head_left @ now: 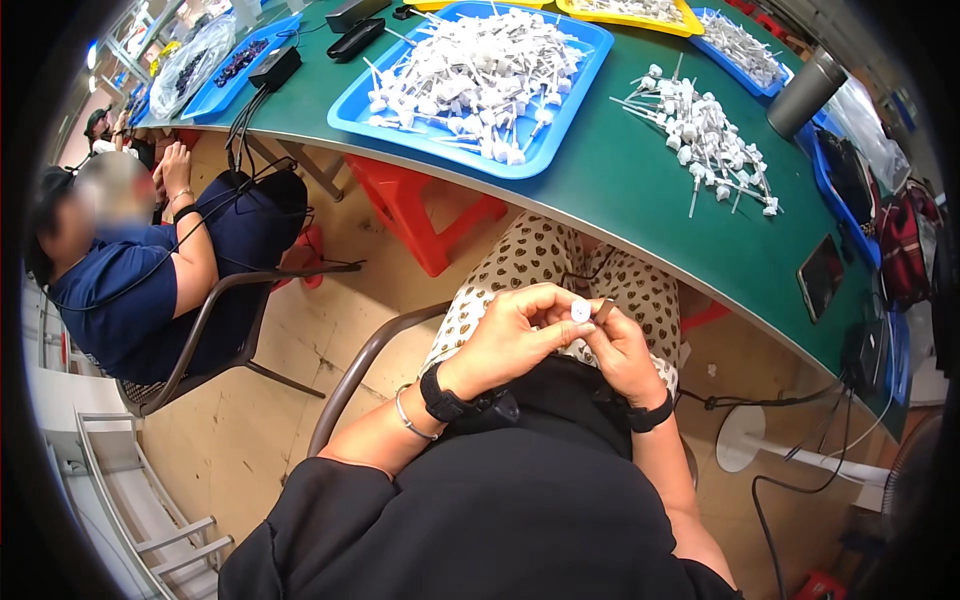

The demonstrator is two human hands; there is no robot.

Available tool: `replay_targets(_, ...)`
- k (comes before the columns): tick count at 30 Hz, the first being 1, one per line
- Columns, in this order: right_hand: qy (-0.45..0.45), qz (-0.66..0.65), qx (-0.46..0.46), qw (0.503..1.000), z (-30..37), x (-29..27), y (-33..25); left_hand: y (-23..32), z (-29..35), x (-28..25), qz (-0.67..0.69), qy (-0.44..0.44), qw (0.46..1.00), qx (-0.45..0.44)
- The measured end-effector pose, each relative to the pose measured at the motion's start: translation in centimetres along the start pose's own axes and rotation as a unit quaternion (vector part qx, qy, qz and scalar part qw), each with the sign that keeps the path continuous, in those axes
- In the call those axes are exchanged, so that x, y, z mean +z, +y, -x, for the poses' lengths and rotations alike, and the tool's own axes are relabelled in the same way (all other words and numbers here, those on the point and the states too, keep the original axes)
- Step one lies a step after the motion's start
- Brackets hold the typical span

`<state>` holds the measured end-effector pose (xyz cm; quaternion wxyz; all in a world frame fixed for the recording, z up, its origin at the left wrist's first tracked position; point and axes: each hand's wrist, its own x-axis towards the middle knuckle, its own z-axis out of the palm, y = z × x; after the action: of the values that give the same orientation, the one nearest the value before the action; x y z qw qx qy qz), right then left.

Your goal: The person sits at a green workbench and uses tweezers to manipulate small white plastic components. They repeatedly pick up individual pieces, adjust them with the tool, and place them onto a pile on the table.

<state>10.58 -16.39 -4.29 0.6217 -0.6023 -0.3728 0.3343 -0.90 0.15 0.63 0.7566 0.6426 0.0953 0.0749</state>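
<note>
Above my lap, my left hand [515, 338] pinches a small white round plastic part [580, 312] between thumb and fingertips. My right hand [622, 350] meets it there, its fingers closed around a small flat brown piece [604, 311] whose kind I cannot make out. The fingertips of both hands nearly touch at the white part. On the green table [610, 190] ahead, a blue tray [565, 150] is heaped with white plastic parts [480, 75] on thin stems. More of these lie in a loose pile [705, 135] to its right.
A grey cylindrical bottle [806, 95] and a phone [820, 278] are on the table's right side. Yellow trays [640, 12] stand at the back. A person [150, 270] sits to my left. Red stools [425, 215] are under the table; cables [800, 480] hang at right.
</note>
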Motion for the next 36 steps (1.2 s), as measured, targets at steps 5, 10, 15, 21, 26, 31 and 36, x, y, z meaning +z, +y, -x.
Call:
replay_targets(5,0.004,-0.011,-0.022,1.000,-0.1,0.3,0.2,0.3,0.1,0.6,-0.078,0.033,0.996,0.037)
replay_targets(10,0.010,-0.037,-0.032,0.999,0.0,0.1,0.7,0.2,-0.2,1.1,-0.123,0.046,0.987,0.092)
replay_targets(15,0.018,-0.039,-0.032,0.999,-0.2,0.0,0.5,0.0,-0.2,1.3,-0.185,0.055,0.969,0.157)
replay_targets(21,0.074,-0.030,-0.039,0.996,-0.8,0.4,-1.7,-0.2,-0.2,1.3,-0.242,0.074,0.937,0.242)
replay_targets(26,0.117,-0.060,-0.041,0.990,-0.5,0.4,-1.8,-0.5,-0.5,0.9,-0.286,0.088,0.913,0.276)
replay_targets(31,0.121,0.002,-0.144,0.982,-0.5,0.3,-3.1,-0.5,-0.6,0.9,-0.295,0.090,0.902,0.303)
replay_targets(36,0.157,-0.068,-0.134,0.976,0.0,0.8,-3.7,0.2,-0.1,0.9,-0.295,0.096,0.901,0.303)
